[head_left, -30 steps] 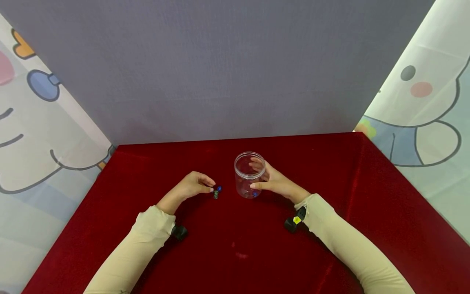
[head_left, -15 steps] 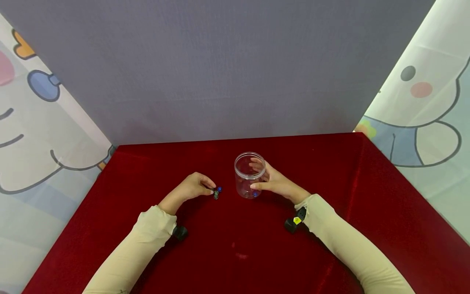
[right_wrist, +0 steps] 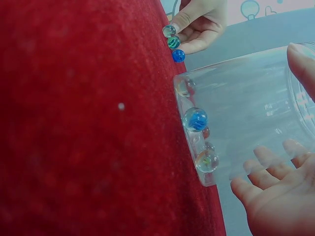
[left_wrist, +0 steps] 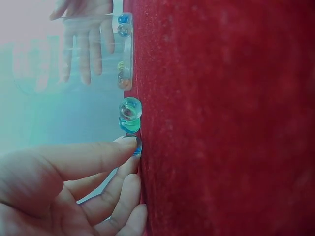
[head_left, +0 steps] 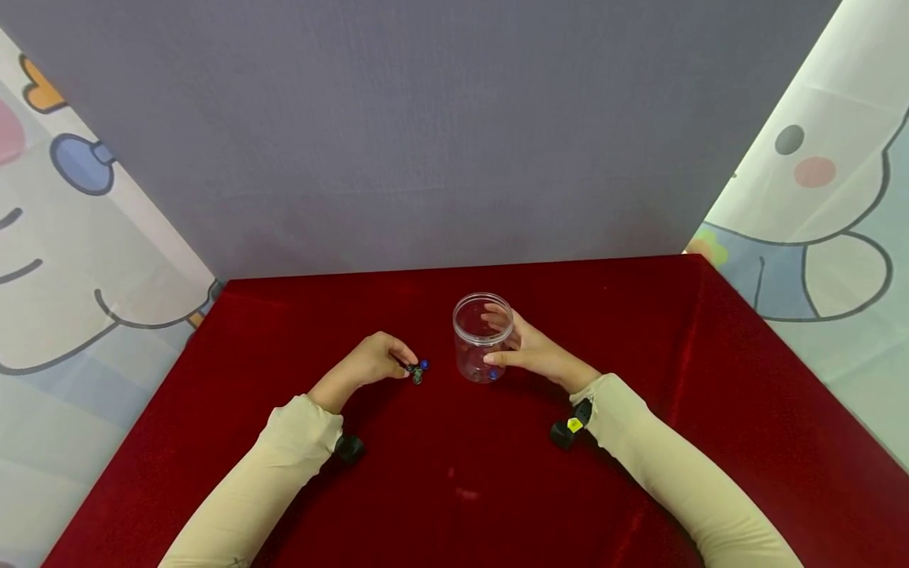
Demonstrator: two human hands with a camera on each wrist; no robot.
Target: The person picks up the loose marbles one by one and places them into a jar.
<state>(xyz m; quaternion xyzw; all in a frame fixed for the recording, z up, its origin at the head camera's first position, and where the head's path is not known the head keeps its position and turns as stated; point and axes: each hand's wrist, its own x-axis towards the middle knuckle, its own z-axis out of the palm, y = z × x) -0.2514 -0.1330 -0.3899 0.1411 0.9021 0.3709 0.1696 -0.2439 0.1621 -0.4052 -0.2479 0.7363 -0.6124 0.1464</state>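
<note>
A clear open-topped jar (head_left: 465, 356) stands upright on red cloth. My right hand (head_left: 536, 355) grips its right side, thumb in front and fingers behind. Several marbles lie inside at the bottom, including a blue-swirled marble (right_wrist: 196, 119) and a clear marble (right_wrist: 207, 161). To the left of the jar, my left hand (head_left: 365, 363) pinches a marble (left_wrist: 138, 145) between thumb and fingertip, down at the cloth. That marble is partly hidden by the thumb. Beside the fingertips sit a blue marble (right_wrist: 178, 55), a green-swirled marble (right_wrist: 173, 42) and a clear marble (right_wrist: 169, 31), close together.
Red cloth (head_left: 454, 457) covers the table. A grey panel (head_left: 454, 142) rises behind its far edge. Cartoon-printed sheets flank the table, one on the left (head_left: 78, 260) and one on the right (head_left: 838, 213).
My left hand has shifted slightly right, and its thumb and fingertip have come down around a marble. The right hand and the jar have stayed in place.
</note>
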